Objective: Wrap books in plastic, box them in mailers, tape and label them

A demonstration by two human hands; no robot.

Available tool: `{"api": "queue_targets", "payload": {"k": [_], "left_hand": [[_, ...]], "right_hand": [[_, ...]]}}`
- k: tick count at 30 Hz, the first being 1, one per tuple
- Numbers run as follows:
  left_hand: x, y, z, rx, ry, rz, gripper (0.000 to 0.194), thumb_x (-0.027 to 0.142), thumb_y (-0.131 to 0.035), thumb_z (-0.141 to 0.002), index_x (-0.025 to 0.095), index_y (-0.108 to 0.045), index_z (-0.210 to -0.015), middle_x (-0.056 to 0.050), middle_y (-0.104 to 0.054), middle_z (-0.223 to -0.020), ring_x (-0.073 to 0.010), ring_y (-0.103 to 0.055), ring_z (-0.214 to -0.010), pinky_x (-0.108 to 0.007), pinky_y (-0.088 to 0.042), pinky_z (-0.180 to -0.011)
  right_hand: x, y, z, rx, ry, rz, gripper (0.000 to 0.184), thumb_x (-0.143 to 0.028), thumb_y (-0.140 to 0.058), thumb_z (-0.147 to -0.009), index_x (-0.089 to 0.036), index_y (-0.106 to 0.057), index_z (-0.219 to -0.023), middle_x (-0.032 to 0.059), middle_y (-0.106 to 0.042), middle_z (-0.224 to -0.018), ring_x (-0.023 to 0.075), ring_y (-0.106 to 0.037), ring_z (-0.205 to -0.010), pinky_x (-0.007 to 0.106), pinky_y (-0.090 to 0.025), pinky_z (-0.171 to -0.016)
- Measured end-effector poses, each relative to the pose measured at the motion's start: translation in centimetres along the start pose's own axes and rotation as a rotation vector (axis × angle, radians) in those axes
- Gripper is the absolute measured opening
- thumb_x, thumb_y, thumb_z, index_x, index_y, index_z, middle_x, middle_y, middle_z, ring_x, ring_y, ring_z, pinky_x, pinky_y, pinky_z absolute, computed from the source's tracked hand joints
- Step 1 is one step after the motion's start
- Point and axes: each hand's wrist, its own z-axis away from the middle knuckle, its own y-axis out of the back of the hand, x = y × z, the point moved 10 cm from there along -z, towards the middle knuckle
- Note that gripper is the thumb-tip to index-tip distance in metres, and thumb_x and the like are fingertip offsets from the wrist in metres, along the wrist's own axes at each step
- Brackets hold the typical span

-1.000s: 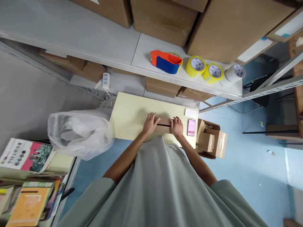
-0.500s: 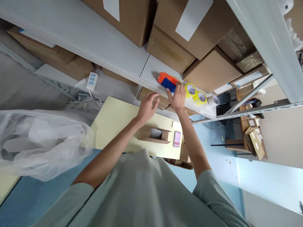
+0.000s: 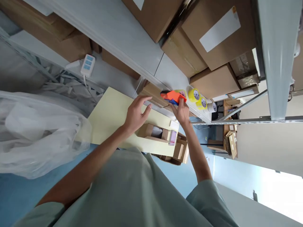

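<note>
My right hand (image 3: 181, 111) is closed round the orange and blue tape dispenser (image 3: 172, 95) and holds it just off the front edge of the grey shelf (image 3: 132, 47). My left hand (image 3: 135, 115) hovers with fingers spread over the pale yellow table (image 3: 111, 116), holding nothing. Below both hands a small open cardboard box (image 3: 155, 134) sits on that table with its flaps up. A pink phone (image 3: 172, 138) lies to the right of the box.
Two yellow tape rolls (image 3: 197, 96) and a white roll (image 3: 212, 107) stand on the shelf, with big cartons (image 3: 213, 31) behind. A power strip (image 3: 88, 64) lies at the back left, a clear plastic bag (image 3: 35, 132) at left, more small boxes (image 3: 181, 150) beside the table.
Both hands left the small box and rose; its flaps now stand open. My right hand reached the shelf, took hold of the tape dispenser and drew it off the edge. The camera tilted up.
</note>
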Motion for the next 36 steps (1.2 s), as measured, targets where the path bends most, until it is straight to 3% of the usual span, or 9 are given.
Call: {"api": "queue_targets", "payload": {"k": [4,8,14,22,27,31,36], "left_hand": [[1.3,2.3,1.1,-0.007,0.006,0.060,0.039,0.043,-0.056,-0.113,0.025,-0.065,-0.146,-0.011,-0.073,-0.141,-0.0253,-0.072,-0.131,-0.043,-0.065,-0.110],[2.4,3.1,1.6,-0.066,-0.024,0.118,0.038,0.042,-0.059,-0.112,0.028,-0.066,-0.147,-0.009,-0.075,-0.141,-0.0256,-0.071,-0.131,-0.045,-0.065,-0.111],[1.9,2.0,2.1,-0.245,-0.025,0.125,0.027,0.042,-0.057,-0.112,0.030,-0.077,-0.125,-0.004,-0.082,-0.121,-0.0252,-0.076,-0.117,-0.046,-0.064,-0.110],[0.1,1.2,2.6,-0.294,0.065,0.193,0.023,0.043,-0.058,-0.110,0.032,-0.078,-0.111,-0.002,-0.082,-0.105,-0.0231,-0.078,-0.101,-0.042,-0.066,-0.097],[-1.7,0.7,3.1,-0.291,0.189,0.340,0.027,0.050,-0.064,-0.107,0.028,-0.077,-0.103,-0.004,-0.080,-0.111,-0.0202,-0.078,-0.096,-0.035,-0.067,-0.086],[-5.0,-1.3,4.9,-0.373,0.387,0.424,0.033,0.055,-0.067,-0.105,0.025,-0.081,-0.102,-0.004,-0.083,-0.100,-0.0202,-0.078,-0.090,-0.033,-0.066,-0.081],[-9.0,-4.0,9.1,-0.397,0.596,0.459,0.041,0.063,-0.072,-0.099,0.024,-0.084,-0.098,-0.005,-0.086,-0.095,-0.0225,-0.079,-0.088,-0.034,-0.066,-0.081]], "right_hand": [[-3.3,2.1,5.5,0.023,0.174,-0.045,0.056,-0.069,-0.046,-0.114,-0.019,-0.057,-0.138,0.0195,-0.078,-0.109,0.0379,-0.079,-0.104,0.049,-0.068,-0.084],[-5.4,3.9,8.7,-0.008,0.286,-0.040,0.050,-0.065,-0.047,-0.115,-0.021,-0.058,-0.136,0.0174,-0.078,-0.105,0.0359,-0.078,-0.098,0.049,-0.068,-0.081],[-6.8,5.0,10.0,-0.048,0.371,-0.042,0.042,-0.061,-0.053,-0.114,-0.023,-0.058,-0.133,0.0117,-0.078,-0.095,0.0331,-0.078,-0.090,0.047,-0.068,-0.080],[-7.7,4.6,10.2,-0.167,0.402,-0.098,0.046,-0.065,-0.060,-0.111,-0.025,-0.060,-0.134,0.0123,-0.079,-0.101,0.0327,-0.079,-0.091,0.045,-0.067,-0.076],[-7.9,3.9,10.4,-0.251,0.356,-0.101,0.058,-0.073,-0.053,-0.110,-0.022,-0.063,-0.135,0.0133,-0.081,-0.097,0.0324,-0.080,-0.087,0.044,-0.067,-0.074],[-7.9,2.6,10.5,-0.403,0.245,-0.068,0.067,-0.080,-0.054,-0.106,-0.021,-0.068,-0.136,0.0124,-0.083,-0.096,0.0315,-0.080,-0.081,0.041,-0.063,-0.071],[-8.0,0.3,10.8,-0.644,0.106,-0.044,0.058,-0.083,-0.056,-0.105,-0.029,-0.075,-0.110,0.0040,-0.079,-0.076,0.0278,-0.077,-0.069,0.035,-0.052,-0.063]]}}
